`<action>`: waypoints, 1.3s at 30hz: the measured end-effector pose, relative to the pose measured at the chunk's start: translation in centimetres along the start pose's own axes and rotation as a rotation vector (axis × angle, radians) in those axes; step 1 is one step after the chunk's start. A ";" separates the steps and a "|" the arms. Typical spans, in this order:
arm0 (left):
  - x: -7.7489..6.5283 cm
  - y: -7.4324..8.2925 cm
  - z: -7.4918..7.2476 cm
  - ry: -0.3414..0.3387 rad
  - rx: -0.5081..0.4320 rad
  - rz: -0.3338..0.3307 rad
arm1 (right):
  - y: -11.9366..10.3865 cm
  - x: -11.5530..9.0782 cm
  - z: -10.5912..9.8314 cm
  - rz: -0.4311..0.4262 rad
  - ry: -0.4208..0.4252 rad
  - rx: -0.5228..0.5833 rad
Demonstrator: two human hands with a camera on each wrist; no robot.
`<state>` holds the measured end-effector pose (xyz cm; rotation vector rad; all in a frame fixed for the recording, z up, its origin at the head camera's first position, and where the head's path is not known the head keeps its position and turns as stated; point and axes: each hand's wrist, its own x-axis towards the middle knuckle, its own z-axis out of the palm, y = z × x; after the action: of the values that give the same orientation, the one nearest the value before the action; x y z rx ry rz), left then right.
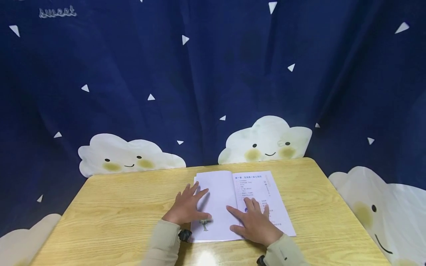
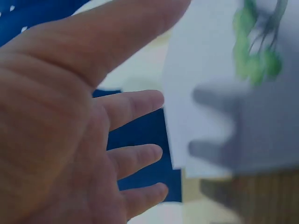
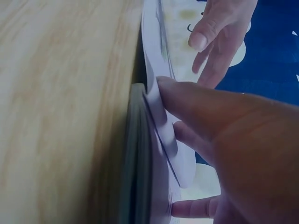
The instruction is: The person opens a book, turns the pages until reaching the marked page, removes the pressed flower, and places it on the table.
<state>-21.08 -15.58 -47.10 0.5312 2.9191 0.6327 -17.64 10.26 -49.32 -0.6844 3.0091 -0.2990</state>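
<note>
An open book (image 1: 217, 188) lies on the table, its left page mostly blank with a small green tree picture (image 2: 254, 63) low on it. Chinese text in a blue heading and smaller lines covers the right page (image 1: 277, 210). Fingers spread, my left hand (image 1: 186, 207) is over the left page's outer edge; in the left wrist view its fingers stand apart from the paper and throw shadows. My right hand (image 1: 256, 223) rests on the book near the spine, fingers spread, thumb touching the page by the fold in the right wrist view. Its palm hides part of the text.
The light wooden table (image 1: 126, 210) extends to both sides of the book. Behind it hangs a dark blue curtain (image 1: 199, 81) with white triangles and smiling clouds. In the right wrist view the stacked page edges (image 3: 140, 140) form a thick block on the tabletop.
</note>
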 end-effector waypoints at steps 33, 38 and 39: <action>1.9 2.4 3.1 -0.033 0.053 -0.051 | 0.1 0.8 -0.4 -0.020 0.012 -0.006; 1.6 2.3 3.2 -0.022 0.052 -0.050 | 0.4 0.8 -1.2 -0.018 -0.023 0.094; 1.6 2.3 3.2 -0.019 0.052 -0.048 | 0.5 0.8 -1.3 -0.019 -0.029 0.116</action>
<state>-21.27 -11.82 -49.09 0.4686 2.9278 0.5449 -18.70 10.59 -48.15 -0.7004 2.9321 -0.4567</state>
